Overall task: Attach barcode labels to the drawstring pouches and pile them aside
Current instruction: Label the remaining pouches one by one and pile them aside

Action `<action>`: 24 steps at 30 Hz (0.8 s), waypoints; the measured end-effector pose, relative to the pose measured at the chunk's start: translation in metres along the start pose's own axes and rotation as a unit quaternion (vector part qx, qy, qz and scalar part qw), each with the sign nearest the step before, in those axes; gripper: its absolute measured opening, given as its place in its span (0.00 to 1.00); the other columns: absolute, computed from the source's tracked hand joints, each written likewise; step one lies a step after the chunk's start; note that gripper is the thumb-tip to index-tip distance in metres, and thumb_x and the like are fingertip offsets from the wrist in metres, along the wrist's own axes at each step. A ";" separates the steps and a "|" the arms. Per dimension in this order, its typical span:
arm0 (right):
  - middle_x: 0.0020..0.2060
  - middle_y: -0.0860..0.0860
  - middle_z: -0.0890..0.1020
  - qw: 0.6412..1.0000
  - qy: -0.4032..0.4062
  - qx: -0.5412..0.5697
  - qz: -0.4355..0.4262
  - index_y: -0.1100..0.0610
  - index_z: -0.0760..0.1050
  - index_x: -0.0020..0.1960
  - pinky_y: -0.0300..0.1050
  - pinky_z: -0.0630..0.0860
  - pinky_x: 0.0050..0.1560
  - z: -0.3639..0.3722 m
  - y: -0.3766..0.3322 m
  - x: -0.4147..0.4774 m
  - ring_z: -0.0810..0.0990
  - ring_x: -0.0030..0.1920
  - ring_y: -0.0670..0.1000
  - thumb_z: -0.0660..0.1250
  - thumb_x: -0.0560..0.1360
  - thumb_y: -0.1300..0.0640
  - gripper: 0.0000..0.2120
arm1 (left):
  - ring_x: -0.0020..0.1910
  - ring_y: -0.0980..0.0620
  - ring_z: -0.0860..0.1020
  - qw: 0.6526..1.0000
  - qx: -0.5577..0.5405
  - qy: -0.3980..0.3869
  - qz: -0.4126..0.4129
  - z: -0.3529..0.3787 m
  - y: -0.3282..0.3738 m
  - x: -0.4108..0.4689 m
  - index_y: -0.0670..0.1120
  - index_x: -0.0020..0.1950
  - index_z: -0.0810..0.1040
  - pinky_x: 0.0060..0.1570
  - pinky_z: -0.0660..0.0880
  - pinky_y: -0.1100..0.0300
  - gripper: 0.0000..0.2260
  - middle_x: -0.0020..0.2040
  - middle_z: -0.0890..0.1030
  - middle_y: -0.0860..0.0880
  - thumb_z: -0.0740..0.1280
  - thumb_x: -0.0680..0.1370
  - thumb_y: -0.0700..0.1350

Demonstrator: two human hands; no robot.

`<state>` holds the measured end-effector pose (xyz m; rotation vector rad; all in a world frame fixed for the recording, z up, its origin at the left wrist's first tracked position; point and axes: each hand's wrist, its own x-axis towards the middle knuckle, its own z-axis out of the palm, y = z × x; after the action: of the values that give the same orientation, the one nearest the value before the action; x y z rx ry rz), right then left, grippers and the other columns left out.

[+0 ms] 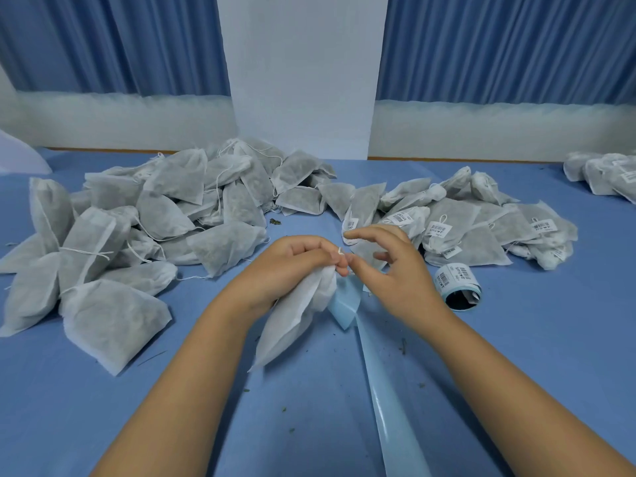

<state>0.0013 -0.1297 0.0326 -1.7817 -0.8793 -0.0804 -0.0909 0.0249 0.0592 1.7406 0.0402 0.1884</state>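
Both forearms (165, 390) enter from the bottom edge and are cut off there. Between them a pale blue backing strip (387, 390) runs up the tabletop (550, 356) and passes under the wrists, ending in a folded length beneath the pouch's neck.

The left grip (292, 266) is clenched round the gathered neck of a white drawstring pouch (292, 325). The pouch hangs tilted, its lower corner toward the camera; whether that corner touches the tabletop cannot be told. A small loop of string (340, 251) pokes up above the fingers. The right grip (395, 273) has its fingers spread and loosely bent, with the thumb tip against the left fingertips at the neck. Whether it pinches a label or the string cannot be told, since that spot is small and partly covered.

Just right of it a label roll (459, 285) lies on its side, barcodes showing on the outer turn and the core dark inside.

Bare blue tabletop opens wide at near right. At near left it is narrower, hemmed by a large heap of pouches (155, 208) showing plain fabric and loose strings, the nearest one close to the left forearm. Beyond the right grip lies a pile of barcoded pouches (475, 228), its near edge hidden behind the fingers. A small dark scrap (275, 221) sits between the two heaps.

Farther right another pile (605, 177) is cut by the frame edge. Behind stand a white pillar (303, 74) and blue curtains (113, 43)
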 end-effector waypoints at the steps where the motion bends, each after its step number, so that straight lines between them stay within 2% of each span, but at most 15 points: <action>1: 0.55 0.47 0.77 1.000 0.011 0.015 0.006 0.47 0.80 0.51 0.39 0.71 0.61 0.000 -0.001 0.000 0.74 0.59 0.39 0.72 0.74 0.61 0.10 | 0.46 0.59 0.82 1.000 -0.012 0.006 -0.001 -0.001 -0.001 0.001 0.50 0.36 0.83 0.46 0.73 0.73 0.15 0.40 0.85 0.50 0.66 0.80 0.39; 4: 0.51 0.49 0.79 0.998 0.016 0.061 0.017 0.49 0.81 0.43 0.49 0.74 0.62 -0.001 -0.005 0.001 0.77 0.54 0.42 0.72 0.73 0.63 0.09 | 0.47 0.58 0.82 0.999 -0.031 0.024 -0.006 -0.003 -0.004 0.004 0.50 0.37 0.83 0.47 0.74 0.71 0.14 0.42 0.85 0.50 0.65 0.80 0.39; 8: 0.49 0.51 0.82 0.995 -0.029 0.091 0.036 0.51 0.84 0.43 0.57 0.75 0.61 0.000 -0.006 0.000 0.80 0.54 0.50 0.73 0.74 0.62 0.07 | 0.48 0.57 0.82 0.999 -0.024 0.025 -0.016 -0.005 -0.006 0.006 0.49 0.38 0.82 0.49 0.74 0.70 0.13 0.42 0.85 0.49 0.65 0.80 0.38; 12: 0.49 0.51 0.83 0.994 -0.060 0.077 0.055 0.53 0.84 0.44 0.53 0.76 0.61 -0.003 -0.004 0.001 0.80 0.54 0.49 0.72 0.75 0.60 0.04 | 0.48 0.59 0.81 1.000 0.008 0.014 -0.027 -0.003 -0.006 0.005 0.52 0.36 0.83 0.52 0.73 0.66 0.11 0.42 0.85 0.51 0.67 0.77 0.43; 14: 0.48 0.50 0.83 0.993 -0.080 0.065 0.055 0.54 0.83 0.44 0.50 0.76 0.59 -0.003 -0.003 0.001 0.80 0.53 0.48 0.71 0.75 0.60 0.03 | 0.47 0.60 0.80 0.999 0.025 0.012 -0.029 -0.001 -0.005 0.005 0.53 0.35 0.83 0.51 0.72 0.69 0.08 0.41 0.85 0.52 0.67 0.73 0.47; 18: 0.47 0.48 0.79 0.997 -0.077 -0.006 -0.004 0.48 0.78 0.42 0.45 0.73 0.59 0.000 0.000 0.000 0.76 0.55 0.49 0.69 0.76 0.62 0.10 | 0.47 0.61 0.82 0.999 0.021 0.023 -0.017 -0.001 -0.006 0.005 0.53 0.35 0.84 0.46 0.72 0.74 0.15 0.42 0.86 0.52 0.67 0.78 0.40; 20: 0.46 0.45 0.76 0.997 -0.072 -0.038 -0.016 0.45 0.74 0.41 0.45 0.72 0.59 0.002 0.002 0.000 0.74 0.55 0.50 0.67 0.76 0.63 0.14 | 0.49 0.63 0.81 0.999 0.027 0.037 -0.009 0.001 -0.007 0.006 0.54 0.36 0.85 0.46 0.71 0.76 0.15 0.45 0.86 0.52 0.67 0.78 0.39; 24: 0.46 0.43 0.74 0.994 -0.075 -0.077 -0.031 0.46 0.71 0.42 0.41 0.66 0.57 0.005 0.009 0.000 0.71 0.54 0.49 0.66 0.76 0.62 0.11 | 0.54 0.71 0.76 0.994 0.079 0.075 0.005 0.004 -0.010 0.009 0.56 0.34 0.85 0.48 0.67 0.79 0.13 0.57 0.81 0.57 0.71 0.75 0.40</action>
<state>0.0045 -0.1269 0.0237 -1.9237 -1.0610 -0.0561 -0.0809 0.0245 0.0494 1.8813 0.1601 0.3321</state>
